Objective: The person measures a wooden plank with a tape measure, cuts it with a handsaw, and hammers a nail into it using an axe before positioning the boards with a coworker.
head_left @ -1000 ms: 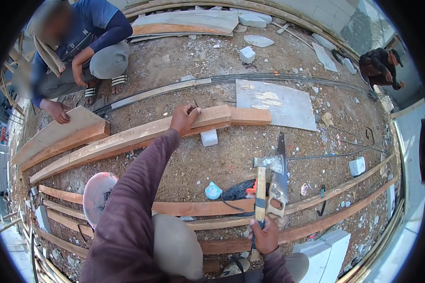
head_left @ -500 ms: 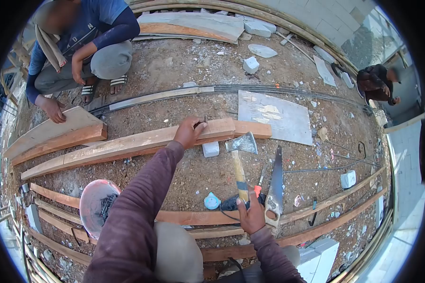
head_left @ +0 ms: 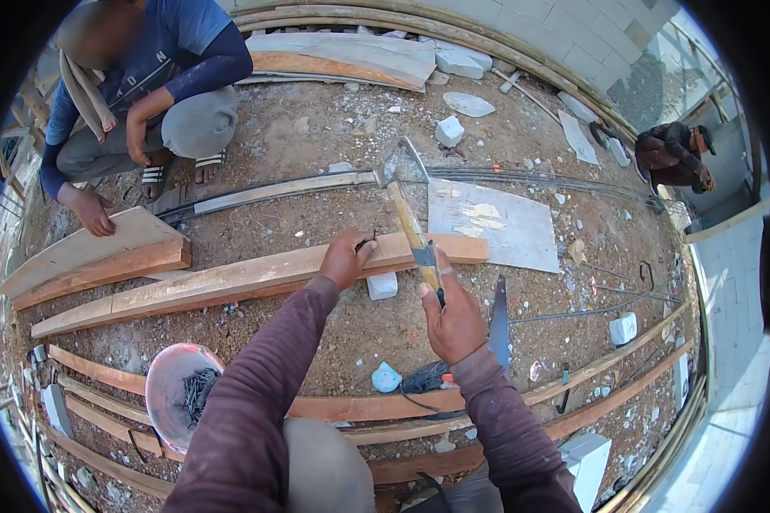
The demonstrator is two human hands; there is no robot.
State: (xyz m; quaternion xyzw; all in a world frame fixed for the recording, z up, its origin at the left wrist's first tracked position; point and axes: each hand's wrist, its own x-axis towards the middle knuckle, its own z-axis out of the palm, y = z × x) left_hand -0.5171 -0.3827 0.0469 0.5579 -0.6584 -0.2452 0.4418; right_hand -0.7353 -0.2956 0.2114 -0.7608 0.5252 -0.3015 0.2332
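My left hand rests on a long wooden beam that lies across the ground. Its thumb and finger pinch a dark nail standing at the beam's top face. My right hand is wrapped round the taped lower handle of a hatchet. The hatchet's broad metal head is raised beyond the beam, apart from the nail. A pale block sits under the beam's near edge. Behind my right wrist, a handsaw is partly hidden.
A pink bucket holds many nails. A light-blue tape measure lies near several timber strips. A crouching co-worker touches a board at left; another person crouches far right. A weathered panel lies beyond the beam.
My right hand has moved up and forward, swinging the hatchet from beside the saw to above the far side of the beam. My left hand stays at the nail.
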